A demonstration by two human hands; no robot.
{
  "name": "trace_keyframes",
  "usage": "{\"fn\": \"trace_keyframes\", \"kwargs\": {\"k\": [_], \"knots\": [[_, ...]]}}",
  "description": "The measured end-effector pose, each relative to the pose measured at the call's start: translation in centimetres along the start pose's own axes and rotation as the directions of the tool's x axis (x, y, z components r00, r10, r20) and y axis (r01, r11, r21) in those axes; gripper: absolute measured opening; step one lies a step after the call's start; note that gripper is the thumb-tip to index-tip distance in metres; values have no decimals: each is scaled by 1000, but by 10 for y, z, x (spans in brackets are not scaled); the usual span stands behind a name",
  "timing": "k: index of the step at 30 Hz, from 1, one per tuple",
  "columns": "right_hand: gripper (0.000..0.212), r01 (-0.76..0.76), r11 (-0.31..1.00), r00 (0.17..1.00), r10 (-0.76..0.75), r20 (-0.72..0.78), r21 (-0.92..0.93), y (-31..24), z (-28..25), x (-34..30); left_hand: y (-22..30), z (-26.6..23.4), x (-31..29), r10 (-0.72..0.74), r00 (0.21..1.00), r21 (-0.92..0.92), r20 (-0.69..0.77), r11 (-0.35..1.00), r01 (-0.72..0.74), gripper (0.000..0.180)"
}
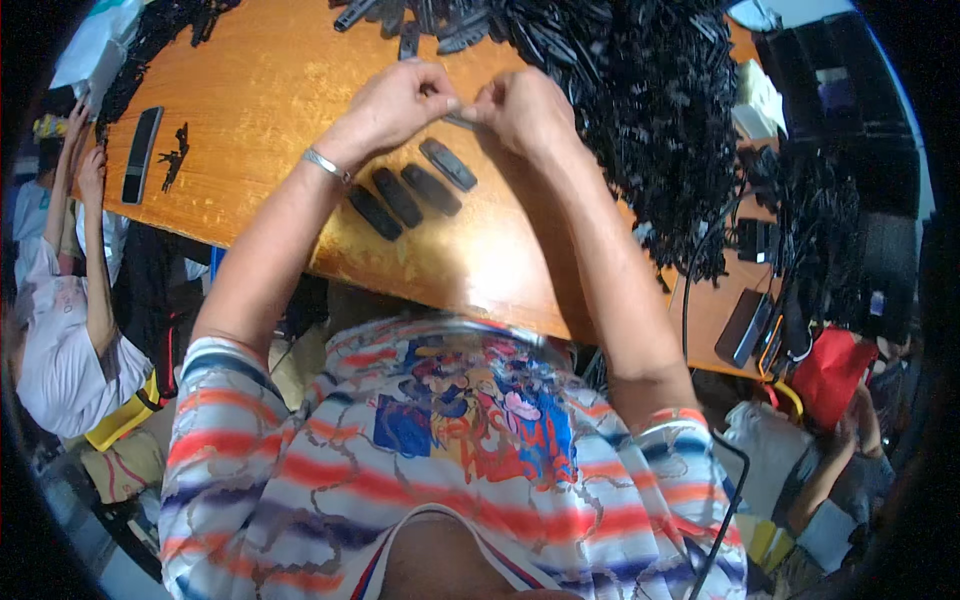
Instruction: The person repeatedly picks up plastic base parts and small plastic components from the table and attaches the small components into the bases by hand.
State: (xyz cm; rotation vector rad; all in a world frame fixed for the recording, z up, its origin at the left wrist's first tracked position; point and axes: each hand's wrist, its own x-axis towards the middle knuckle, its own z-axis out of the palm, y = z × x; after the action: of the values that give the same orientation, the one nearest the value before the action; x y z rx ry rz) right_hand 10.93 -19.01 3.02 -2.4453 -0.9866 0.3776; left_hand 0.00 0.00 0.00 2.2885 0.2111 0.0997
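Observation:
My left hand (pixel 400 103) and my right hand (pixel 528 110) meet over the wooden table, both with fingers pinched together. Between their fingertips a small dark plastic piece (pixel 459 122) shows in part; the fingers hide most of it. Just below my hands, several black oblong plastic pieces lie in a slanting row; the nearest to my fingers is a black plastic piece (pixel 448 164) with a lighter sheen. Another dark piece (pixel 409 40) lies beyond my left hand.
A large heap of black plastic parts (pixel 650 120) covers the table's right and far side. At left lie a phone-like black slab (pixel 142 155) and a small cluster of black bits (pixel 175 158). Other people sit at both sides, a worker's hands (pixel 91 170) at the left edge.

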Motion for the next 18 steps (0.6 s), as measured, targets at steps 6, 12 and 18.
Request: {"fn": "trace_keyframes", "kwargs": {"k": [6, 12, 18], "knots": [[43, -101, 976, 994, 106, 15, -193, -2, 8, 17, 6, 1, 17, -76, 994, 52, 84, 996, 72, 13], [42, -169, 983, 983, 164, 81, 67, -5, -1, -11, 0, 5, -6, -31, 999, -70, 29, 997, 33, 18], [38, -167, 967, 985, 171, -6, 194, 7, 9, -24, 1, -1, -18, 74, 997, -94, 32, 993, -71, 21]]}}
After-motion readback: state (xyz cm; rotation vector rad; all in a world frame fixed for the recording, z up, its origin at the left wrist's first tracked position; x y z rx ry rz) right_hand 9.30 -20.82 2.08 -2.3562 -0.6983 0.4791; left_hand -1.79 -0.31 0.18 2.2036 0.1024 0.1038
